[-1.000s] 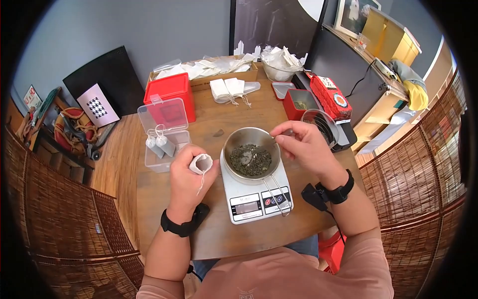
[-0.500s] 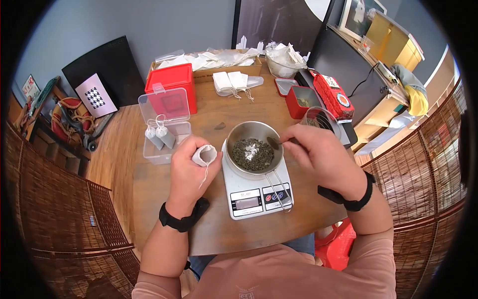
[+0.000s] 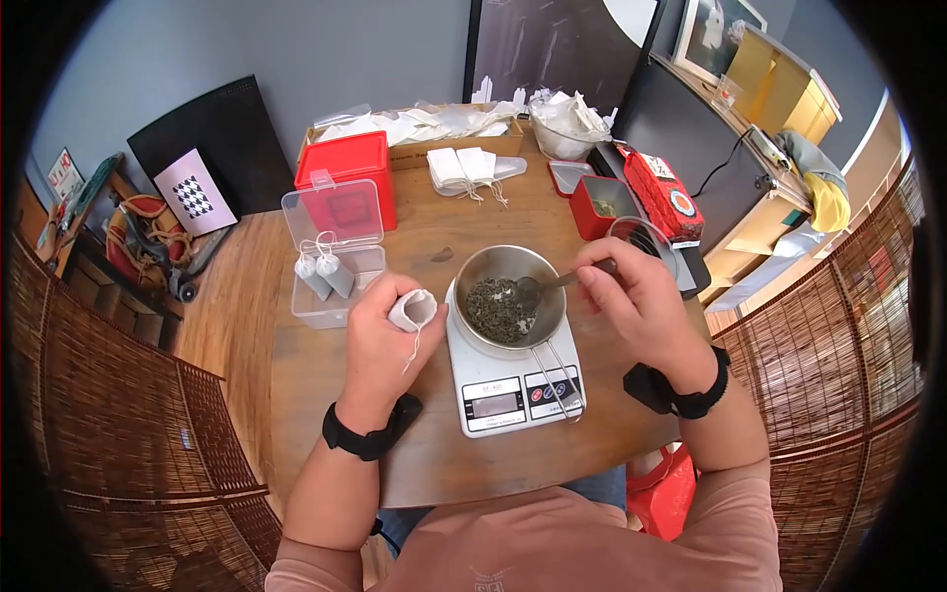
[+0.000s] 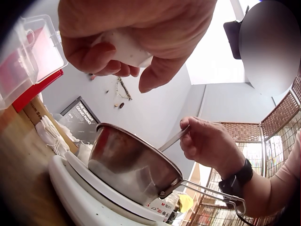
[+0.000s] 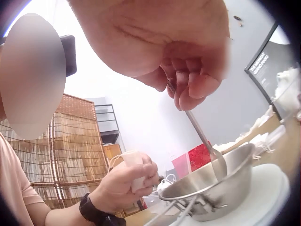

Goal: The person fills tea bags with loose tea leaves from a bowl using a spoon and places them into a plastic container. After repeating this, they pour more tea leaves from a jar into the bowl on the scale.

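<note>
My left hand [image 3: 380, 340] grips a small white drawstring tea bag [image 3: 413, 310], its round mouth facing up and its string hanging over the side. My right hand [image 3: 639, 308] pinches the handle of a metal spoon [image 5: 202, 134]. The spoon's bowl dips inside a steel camping cup [image 3: 470, 271], over dark dried tea leaves [image 3: 493, 314] with a white patch among them. Under the cup stands a white kitchen scale [image 3: 469, 380]. The cup's folding wire handle [image 4: 211, 189] juts out over the scale's front.
Left of the cup, an open clear plastic box [image 3: 304, 308] holds two filled tea bags [image 3: 335, 274]. Behind it is a red box [image 3: 345, 158]. Flat white bags [image 3: 464, 166] lie farther back. At right stand a red tin [image 3: 590, 219], a glass jar [image 3: 646, 237] and a red packet [image 3: 663, 192].
The right hand has drawn back slightly from the cup, then turned the spoon so its bowl points left over the leaves. The left hand keeps hold of the tea bag.
</note>
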### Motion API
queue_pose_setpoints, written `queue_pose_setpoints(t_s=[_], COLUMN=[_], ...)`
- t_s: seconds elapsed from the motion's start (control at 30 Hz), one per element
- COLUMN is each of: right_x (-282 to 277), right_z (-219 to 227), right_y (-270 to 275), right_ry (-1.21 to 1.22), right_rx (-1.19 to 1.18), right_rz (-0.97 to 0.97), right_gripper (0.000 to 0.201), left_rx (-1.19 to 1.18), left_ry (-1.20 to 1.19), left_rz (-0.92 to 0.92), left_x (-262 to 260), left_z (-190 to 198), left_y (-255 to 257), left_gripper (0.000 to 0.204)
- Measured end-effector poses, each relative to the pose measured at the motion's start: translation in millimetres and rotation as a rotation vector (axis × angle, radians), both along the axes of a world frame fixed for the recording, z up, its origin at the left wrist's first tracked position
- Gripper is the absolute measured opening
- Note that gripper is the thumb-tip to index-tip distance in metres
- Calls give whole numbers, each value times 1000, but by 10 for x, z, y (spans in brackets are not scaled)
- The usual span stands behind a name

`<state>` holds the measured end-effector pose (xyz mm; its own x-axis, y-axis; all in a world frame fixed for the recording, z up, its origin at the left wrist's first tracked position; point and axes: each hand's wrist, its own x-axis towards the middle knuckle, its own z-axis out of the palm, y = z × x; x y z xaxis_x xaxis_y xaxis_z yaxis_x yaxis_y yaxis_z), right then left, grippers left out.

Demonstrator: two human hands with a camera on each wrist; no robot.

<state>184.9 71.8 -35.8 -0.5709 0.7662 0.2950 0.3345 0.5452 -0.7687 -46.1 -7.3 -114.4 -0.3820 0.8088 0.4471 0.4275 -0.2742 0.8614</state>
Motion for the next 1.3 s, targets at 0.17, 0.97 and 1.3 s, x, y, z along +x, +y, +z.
queue_pose_setpoints(t_s=[0.17,0.97,1.3], right_x=[176,176,230], right_z=[-121,-672,-769], right_y=[15,235,259], right_ry=[30,509,614], right_rx=[-132,-775,-807], right_rz=[-103,-42,-6], right_gripper=[8,17,18], left_rx=[-17,-34,-87], left_ry=[10,1,-24], left_rz=[2,-16,3], left_x=[18,40,52], left_z=[10,-37,-18], left_y=[3,27,24], left_gripper=[21,21,21])
